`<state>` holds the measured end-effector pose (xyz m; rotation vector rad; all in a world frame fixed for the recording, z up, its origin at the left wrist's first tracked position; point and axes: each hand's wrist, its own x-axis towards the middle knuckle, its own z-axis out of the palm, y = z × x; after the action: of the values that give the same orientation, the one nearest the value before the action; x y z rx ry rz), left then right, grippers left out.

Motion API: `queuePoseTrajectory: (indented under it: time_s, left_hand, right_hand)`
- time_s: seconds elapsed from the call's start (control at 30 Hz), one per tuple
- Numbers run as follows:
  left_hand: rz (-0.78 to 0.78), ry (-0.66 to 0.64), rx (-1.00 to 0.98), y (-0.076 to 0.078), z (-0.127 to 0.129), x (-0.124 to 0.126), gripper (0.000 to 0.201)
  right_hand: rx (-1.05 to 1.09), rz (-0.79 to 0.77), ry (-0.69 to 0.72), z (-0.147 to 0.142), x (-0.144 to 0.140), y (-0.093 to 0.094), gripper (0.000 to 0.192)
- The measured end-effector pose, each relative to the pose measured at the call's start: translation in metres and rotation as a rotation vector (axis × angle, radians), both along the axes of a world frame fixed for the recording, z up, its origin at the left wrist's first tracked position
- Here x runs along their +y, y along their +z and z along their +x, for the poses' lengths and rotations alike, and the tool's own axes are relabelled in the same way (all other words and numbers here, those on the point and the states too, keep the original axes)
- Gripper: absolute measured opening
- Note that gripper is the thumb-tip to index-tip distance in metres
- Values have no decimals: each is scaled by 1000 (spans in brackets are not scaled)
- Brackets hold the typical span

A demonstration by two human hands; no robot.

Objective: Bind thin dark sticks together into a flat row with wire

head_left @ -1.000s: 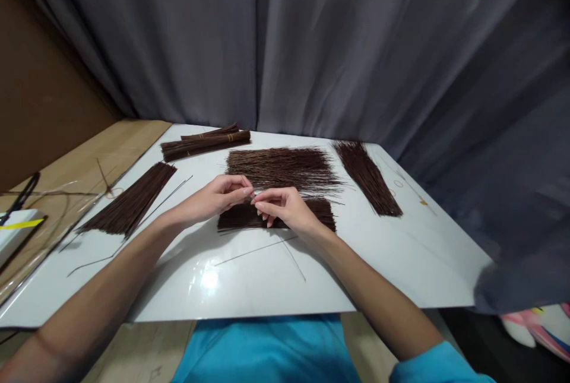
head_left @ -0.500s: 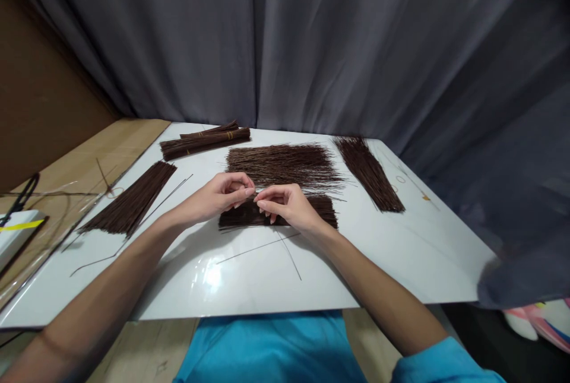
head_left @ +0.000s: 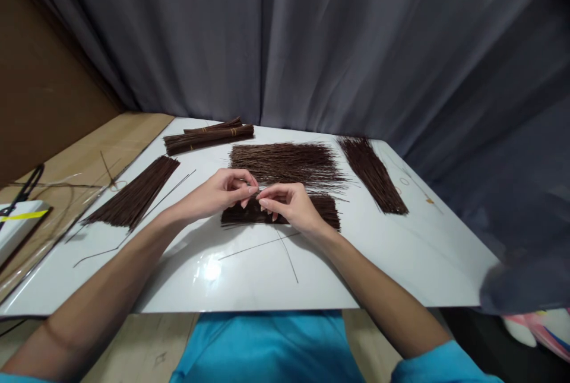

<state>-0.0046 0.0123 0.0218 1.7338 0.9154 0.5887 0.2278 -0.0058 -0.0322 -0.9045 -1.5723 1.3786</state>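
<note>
My left hand (head_left: 229, 189) and my right hand (head_left: 287, 203) meet fingertip to fingertip above a near bundle of thin dark-brown sticks (head_left: 327, 209). Both hands are closed in a pinch. What lies between the fingertips is too small to make out. Just beyond them a wider, looser pile of brown sticks (head_left: 285, 160) is spread crosswise. Two loose sticks (head_left: 256, 247) cross each other on the table in front of the near bundle.
On the white table (head_left: 378, 270) another stick bundle (head_left: 133, 193) lies left and one (head_left: 374, 175) right. Tied bundles (head_left: 209, 138) rest at the back left. Rubber bands (head_left: 404, 181) are at the right. A grey curtain (head_left: 312, 44) hangs behind; cardboard (head_left: 133, 127) borders the left.
The view has shifted slightly, so the things on the table appear a little to the right. My hands stay together in the same pinch, with the fingertips slightly closer.
</note>
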Motion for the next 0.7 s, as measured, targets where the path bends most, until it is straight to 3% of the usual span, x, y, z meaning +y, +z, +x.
queuePoseTrajectory:
  time_s: [0.37, 0.7]
  left_hand:
    - [-64, -4, -61, -4, -3, 1, 29]
    - [-4, 19, -67, -4, -1, 1, 30]
  right_hand:
    - [21, 21, -46, -3, -1, -4, 31]
    - [23, 42, -89, -5, -2, -4, 29]
